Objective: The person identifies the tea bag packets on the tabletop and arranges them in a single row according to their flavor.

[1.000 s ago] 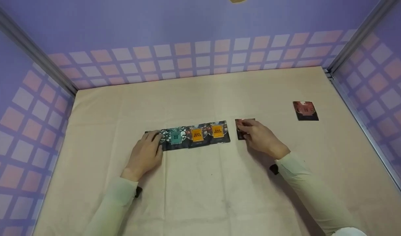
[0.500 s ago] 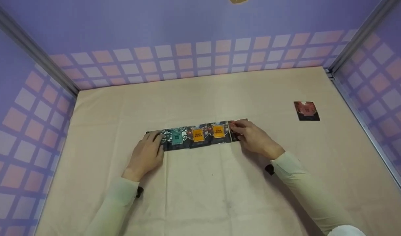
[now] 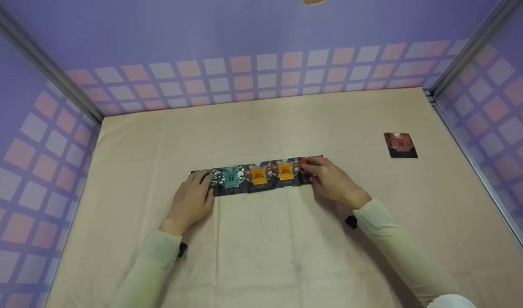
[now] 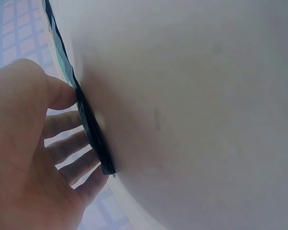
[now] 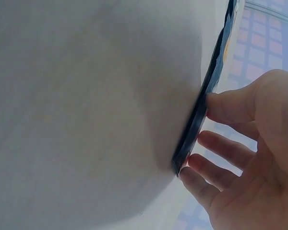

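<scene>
Flat square packets with dark bottoms lie in a row on the cloth. The row has a green-labelled packet (image 3: 231, 179) and two orange-labelled packets, one left (image 3: 259, 176) and one right (image 3: 287, 173). My left hand (image 3: 191, 200) rests on the left end packet (image 4: 102, 151), mostly covering it; thumb and fingertips touch its face. At the other end, my right hand (image 3: 336, 179) presses its fingertips on a red packet (image 5: 186, 141), which meets the right orange-labelled one. Much of that red packet is hidden under the fingers.
Another red packet (image 3: 401, 145) lies apart at the right on the beige cloth (image 3: 261, 248). Purple walls (image 3: 244, 30) with pink and white squares enclose the back and both sides.
My right hand has slid the red packet left, closing the gap to the row, and has since held still. The left hand stays on the left end packet.
</scene>
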